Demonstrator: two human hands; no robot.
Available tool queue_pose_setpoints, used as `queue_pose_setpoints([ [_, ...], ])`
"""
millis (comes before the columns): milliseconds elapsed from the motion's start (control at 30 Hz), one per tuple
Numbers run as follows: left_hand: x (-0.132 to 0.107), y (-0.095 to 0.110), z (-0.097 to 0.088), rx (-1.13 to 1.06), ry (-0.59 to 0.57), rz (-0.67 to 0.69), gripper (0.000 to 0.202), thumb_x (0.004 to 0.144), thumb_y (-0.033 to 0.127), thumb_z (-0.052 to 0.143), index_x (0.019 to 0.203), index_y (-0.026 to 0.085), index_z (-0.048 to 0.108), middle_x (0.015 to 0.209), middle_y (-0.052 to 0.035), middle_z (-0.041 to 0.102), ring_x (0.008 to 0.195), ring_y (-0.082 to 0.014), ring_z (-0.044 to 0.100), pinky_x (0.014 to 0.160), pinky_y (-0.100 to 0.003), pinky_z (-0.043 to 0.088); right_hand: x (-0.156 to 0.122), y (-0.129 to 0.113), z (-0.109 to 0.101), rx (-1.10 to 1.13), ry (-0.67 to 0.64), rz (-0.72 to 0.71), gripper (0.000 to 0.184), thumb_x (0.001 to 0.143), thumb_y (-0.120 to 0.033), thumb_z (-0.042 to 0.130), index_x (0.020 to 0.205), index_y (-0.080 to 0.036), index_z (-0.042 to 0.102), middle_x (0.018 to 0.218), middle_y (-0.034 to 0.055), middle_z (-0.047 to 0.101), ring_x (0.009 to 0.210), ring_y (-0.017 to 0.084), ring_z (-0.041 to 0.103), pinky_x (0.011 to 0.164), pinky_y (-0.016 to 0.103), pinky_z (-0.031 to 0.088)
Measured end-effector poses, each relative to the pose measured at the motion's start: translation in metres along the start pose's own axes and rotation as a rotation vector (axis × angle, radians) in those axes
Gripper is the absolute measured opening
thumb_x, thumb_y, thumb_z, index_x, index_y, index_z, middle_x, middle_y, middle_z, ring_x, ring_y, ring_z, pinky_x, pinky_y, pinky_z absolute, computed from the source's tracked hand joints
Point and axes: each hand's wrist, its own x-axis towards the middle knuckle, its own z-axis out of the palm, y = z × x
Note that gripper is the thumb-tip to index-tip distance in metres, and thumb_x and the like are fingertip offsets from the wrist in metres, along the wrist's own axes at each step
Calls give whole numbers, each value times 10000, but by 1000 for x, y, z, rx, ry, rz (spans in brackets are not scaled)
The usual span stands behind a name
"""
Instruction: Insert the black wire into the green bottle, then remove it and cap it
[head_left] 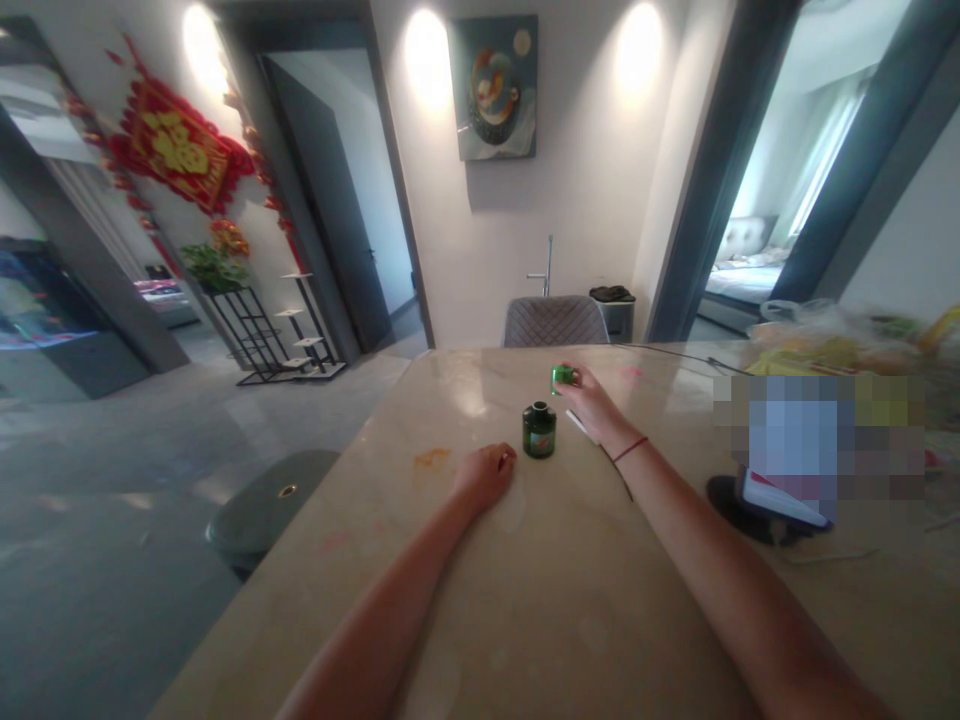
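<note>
A small dark green jar [538, 431] stands upright and uncapped on the beige table [540, 600]. My right hand [592, 402] is just behind and to the right of it, pinching its bright green cap [562, 377] above the tabletop. My left hand [487, 473] rests on the table a little left of the jar, fingers curled in; whether anything is in them I cannot make out. A thin white stick [581, 427] lies under my right wrist.
An orange stain [433, 458] marks the table left of my left hand. At the right lie a dark round object with a white booklet [772, 500] and bags [840, 345]. A grey chair [555, 321] stands at the far end, a green stool [266, 505] at the left.
</note>
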Motion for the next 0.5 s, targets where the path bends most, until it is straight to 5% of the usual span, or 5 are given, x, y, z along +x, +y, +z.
queue_pose_setpoints([
  [267, 0, -2, 4, 11, 29, 24, 253, 816, 261, 369, 932, 226, 592, 886, -29, 659, 789, -152, 586, 687, -241, 392, -11, 5, 5, -445, -336, -147, 387, 702, -182, 565, 1067, -206, 441, 1000, 43, 557, 879, 142, 563, 827, 317, 455],
  [500, -2, 3, -1, -14, 2, -11, 310, 834, 379, 367, 999, 234, 587, 827, -15, 649, 760, -137, 580, 660, -226, 384, -16, -7, -5, -322, -534, -16, 398, 628, -130, 650, 976, -187, 466, 955, 34, 572, 855, 139, 584, 799, 313, 476],
])
